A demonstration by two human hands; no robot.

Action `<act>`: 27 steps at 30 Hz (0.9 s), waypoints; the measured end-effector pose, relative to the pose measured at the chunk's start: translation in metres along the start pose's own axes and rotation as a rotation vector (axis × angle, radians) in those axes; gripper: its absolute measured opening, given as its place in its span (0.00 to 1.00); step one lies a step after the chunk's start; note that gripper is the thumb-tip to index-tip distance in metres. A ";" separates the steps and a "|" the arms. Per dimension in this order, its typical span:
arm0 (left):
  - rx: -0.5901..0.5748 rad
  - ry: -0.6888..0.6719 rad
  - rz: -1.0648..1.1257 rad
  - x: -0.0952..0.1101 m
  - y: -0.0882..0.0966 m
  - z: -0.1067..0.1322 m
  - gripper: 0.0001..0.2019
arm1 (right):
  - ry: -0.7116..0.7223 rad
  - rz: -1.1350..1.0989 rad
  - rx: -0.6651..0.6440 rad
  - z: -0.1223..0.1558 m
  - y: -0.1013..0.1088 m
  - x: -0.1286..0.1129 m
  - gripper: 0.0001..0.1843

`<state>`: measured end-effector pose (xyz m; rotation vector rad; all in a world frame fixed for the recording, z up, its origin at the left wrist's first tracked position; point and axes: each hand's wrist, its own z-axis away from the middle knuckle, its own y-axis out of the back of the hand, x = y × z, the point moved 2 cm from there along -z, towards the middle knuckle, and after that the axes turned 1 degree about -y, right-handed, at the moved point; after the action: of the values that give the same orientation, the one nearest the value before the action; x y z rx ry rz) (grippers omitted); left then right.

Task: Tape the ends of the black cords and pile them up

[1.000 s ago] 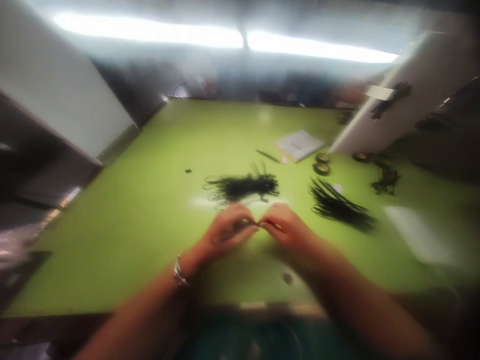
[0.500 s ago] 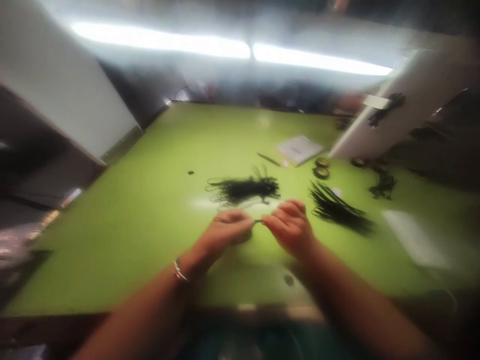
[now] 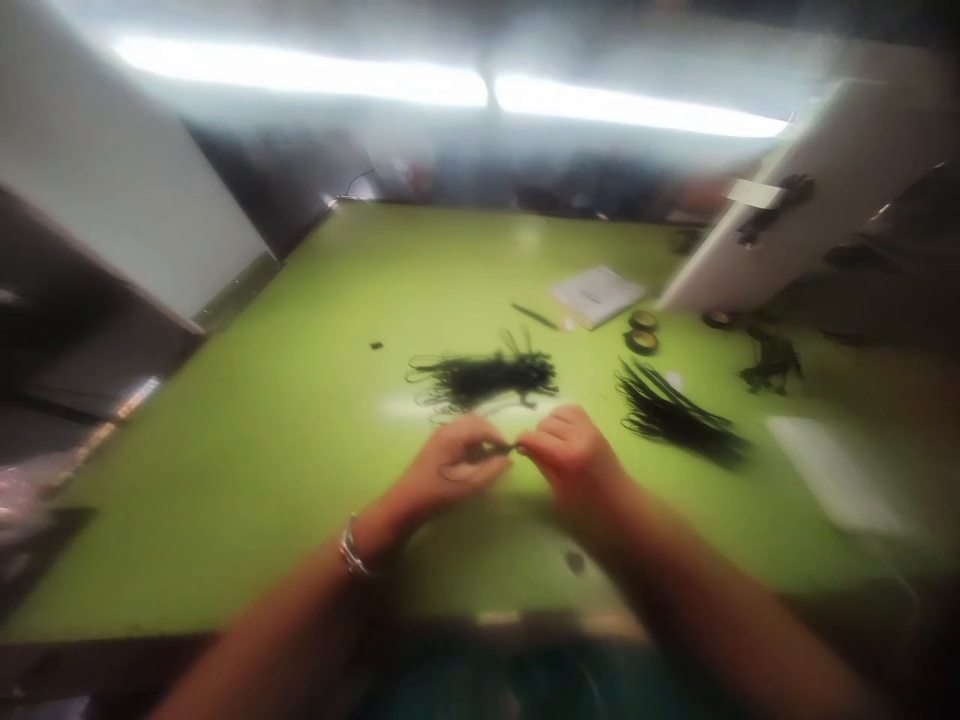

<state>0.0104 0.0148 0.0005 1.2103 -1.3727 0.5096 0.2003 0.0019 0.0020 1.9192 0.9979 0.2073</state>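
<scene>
My left hand (image 3: 442,465) pinches a thin dark cord (image 3: 512,448) between thumb and fingers, and a small loop of it shows against the palm side. Close on its right, my right hand (image 3: 574,455) grips the same cord with curled fingers; only a short bit shows between the two hands. Just beyond them lies a bundle of black looped cords (image 3: 491,378) on the green tabletop (image 3: 300,430). A second bundle of black cords (image 3: 675,420) lies to the right of my right hand. Blur hides the cord's ends.
Behind the bundles are a white flat pad (image 3: 598,296), a dark pen (image 3: 534,315) and rolls of black tape (image 3: 642,341). A tangled black heap (image 3: 772,360) and a white sheet (image 3: 832,475) lie at right. White panels (image 3: 750,240) stand at both sides, below bright tube lights (image 3: 637,105).
My left hand has turned and its fingers have opened out somewhat, showing the looped cord. My right hand's fingers have come down slightly, and the hands are closer together. The view has shifted a little.
</scene>
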 end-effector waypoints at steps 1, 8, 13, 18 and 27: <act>-0.020 0.084 0.075 -0.001 0.001 0.000 0.06 | 0.048 0.091 0.029 0.001 0.001 0.000 0.09; -0.003 0.429 0.637 -0.005 -0.004 0.005 0.14 | 0.150 0.287 0.189 0.003 0.008 -0.004 0.07; 0.162 0.524 0.729 -0.011 -0.011 0.006 0.11 | 0.114 0.216 0.178 0.004 -0.004 -0.005 0.05; 0.256 0.227 0.277 -0.010 -0.007 0.005 0.07 | -0.112 -0.110 0.039 -0.001 -0.005 -0.005 0.06; 0.093 -0.278 -0.105 -0.001 -0.004 0.004 0.05 | -0.475 -0.637 -0.337 -0.006 0.001 -0.003 0.12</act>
<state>0.0114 0.0106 -0.0028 1.4630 -1.5210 0.3429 0.1964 0.0033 0.0068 1.1898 1.1030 -0.4074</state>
